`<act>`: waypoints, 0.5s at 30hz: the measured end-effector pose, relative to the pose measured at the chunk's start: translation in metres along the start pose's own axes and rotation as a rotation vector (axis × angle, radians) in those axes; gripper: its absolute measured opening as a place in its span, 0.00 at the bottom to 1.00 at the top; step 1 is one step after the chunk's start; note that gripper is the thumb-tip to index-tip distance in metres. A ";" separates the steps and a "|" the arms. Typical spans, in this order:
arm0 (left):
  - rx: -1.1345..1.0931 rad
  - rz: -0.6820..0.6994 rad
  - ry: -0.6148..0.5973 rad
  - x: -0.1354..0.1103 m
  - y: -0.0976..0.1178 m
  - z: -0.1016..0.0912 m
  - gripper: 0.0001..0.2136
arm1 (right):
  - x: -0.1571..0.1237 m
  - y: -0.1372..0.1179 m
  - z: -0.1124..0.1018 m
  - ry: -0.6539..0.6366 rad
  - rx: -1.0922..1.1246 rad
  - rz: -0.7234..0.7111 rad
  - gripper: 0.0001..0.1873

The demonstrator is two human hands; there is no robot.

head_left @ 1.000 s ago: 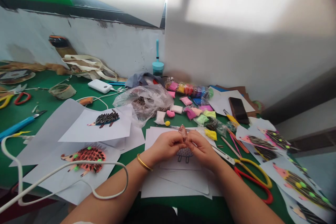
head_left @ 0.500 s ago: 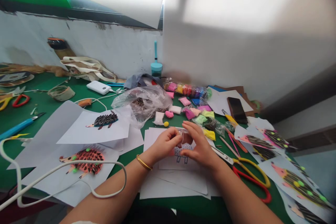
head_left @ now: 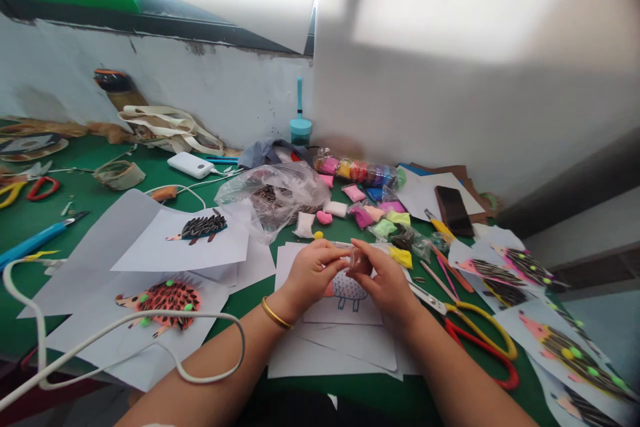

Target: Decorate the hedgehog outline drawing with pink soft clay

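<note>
Brown packet [head_left: 359, 262] is pinched in both sets of fingertips, left hand [head_left: 311, 275] and right hand [head_left: 386, 278], just over the hedgehog drawing [head_left: 350, 288]. Right fingers, spread a moment ago, are curled in again, so two-handed control's probably regained. Rightward, things get cramped by scissors [head_left: 480, 337]; nearer, more room's offered over white paper [head_left: 340, 350].

No text, label, brand or number could be read anywhere. A small dark mark [head_left: 202, 166] was seen on the white power bank [head_left: 188, 163], toward nine o'clock from the view's centre, but it was too small to be made out as letter or digit.
</note>
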State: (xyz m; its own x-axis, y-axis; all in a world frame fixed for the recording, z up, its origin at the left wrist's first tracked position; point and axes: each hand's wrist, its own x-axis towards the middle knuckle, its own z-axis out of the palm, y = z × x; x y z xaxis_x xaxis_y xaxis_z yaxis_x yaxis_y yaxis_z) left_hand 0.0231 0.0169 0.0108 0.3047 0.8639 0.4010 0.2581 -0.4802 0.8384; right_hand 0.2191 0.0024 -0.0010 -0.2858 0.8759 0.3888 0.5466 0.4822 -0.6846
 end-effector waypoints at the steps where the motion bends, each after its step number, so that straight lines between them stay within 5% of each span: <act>1: 0.007 -0.022 -0.011 0.000 0.001 0.000 0.07 | 0.000 -0.001 0.000 -0.005 -0.017 0.001 0.30; 8: -0.107 -0.112 -0.040 0.003 0.003 0.004 0.02 | -0.003 -0.008 0.002 -0.082 -0.113 -0.051 0.30; 15: 0.024 -0.014 0.010 0.001 0.008 0.004 0.05 | -0.002 -0.010 0.003 -0.121 -0.131 -0.044 0.31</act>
State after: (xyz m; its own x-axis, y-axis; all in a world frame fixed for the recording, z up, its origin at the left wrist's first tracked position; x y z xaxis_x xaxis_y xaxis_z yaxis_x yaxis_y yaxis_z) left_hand 0.0287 0.0131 0.0168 0.2914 0.8722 0.3930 0.2841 -0.4712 0.8350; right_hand 0.2119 -0.0043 0.0039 -0.4003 0.8533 0.3341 0.6268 0.5210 -0.5794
